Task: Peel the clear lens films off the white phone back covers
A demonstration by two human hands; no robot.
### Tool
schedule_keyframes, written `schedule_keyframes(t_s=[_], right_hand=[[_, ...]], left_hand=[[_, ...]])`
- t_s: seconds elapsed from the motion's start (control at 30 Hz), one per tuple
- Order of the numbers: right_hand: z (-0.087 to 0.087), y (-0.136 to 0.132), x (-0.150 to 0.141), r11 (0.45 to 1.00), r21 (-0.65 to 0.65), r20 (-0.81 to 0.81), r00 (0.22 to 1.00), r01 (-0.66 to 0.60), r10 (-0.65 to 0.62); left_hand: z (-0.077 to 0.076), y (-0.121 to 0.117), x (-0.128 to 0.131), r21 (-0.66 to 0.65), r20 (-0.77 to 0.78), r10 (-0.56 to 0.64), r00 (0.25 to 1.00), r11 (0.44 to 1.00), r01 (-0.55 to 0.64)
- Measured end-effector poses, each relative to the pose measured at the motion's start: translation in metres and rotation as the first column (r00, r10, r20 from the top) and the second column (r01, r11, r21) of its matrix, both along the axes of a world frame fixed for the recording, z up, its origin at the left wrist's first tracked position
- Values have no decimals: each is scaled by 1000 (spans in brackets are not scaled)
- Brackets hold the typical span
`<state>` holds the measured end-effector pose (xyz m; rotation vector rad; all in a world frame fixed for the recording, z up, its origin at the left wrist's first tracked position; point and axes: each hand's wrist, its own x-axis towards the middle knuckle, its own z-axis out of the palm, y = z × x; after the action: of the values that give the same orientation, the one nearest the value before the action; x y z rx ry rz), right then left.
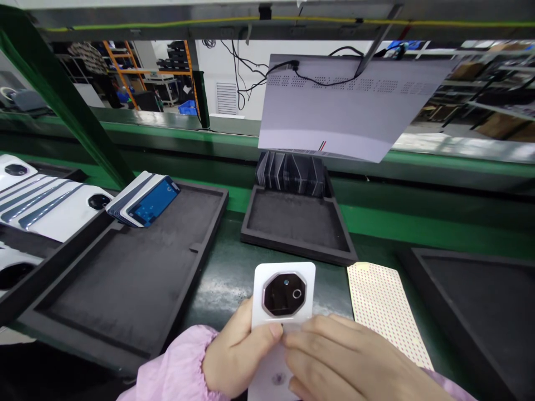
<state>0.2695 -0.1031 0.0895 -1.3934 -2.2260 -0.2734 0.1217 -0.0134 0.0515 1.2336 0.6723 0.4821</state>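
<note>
A white smartphone (272, 365) stands upright in front of me, its back facing me, with a black octagonal camera module (284, 294) near the top. My left hand (240, 356) grips it along the left edge, thumb pressed on the back just below the camera beside a tiny dark spot. From the right, my right hand (338, 356) lies across the phone's back with its fingers together and bent. The fingertips touch the surface close to my left thumb; my right thumb and anything under those fingers are hidden.
A dark tray (125, 273) at left bears several stacked phones (144, 197); white phones (54, 206) lie beyond. Another tray (296, 217) holds dark upright pieces (290, 174) under a monitor (334, 111). A dotted sticker sheet (387, 306) and a third tray (480, 312) are at right.
</note>
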Motion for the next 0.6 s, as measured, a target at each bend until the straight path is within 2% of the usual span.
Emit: schedule_keyframes(t_s=[0.2,0.37,0.53,0.6], right_hand=[[-3,1,0,1000,-13,11,1000,2,-2],[-2,2,0,998,-56,44,999,5,-2],[0,4,0,998,-56,6,1000,-3,3],[0,4,0,998,-55,0,1000,-7,7]], left_hand=[[11,2,3,127,0,-89,996,988,88],[20,4,5,187,-17,-97,995,977,98],[21,6,6,247,-20,-129,991,960,130],[18,5,6,233,-40,-131,991,963,137]])
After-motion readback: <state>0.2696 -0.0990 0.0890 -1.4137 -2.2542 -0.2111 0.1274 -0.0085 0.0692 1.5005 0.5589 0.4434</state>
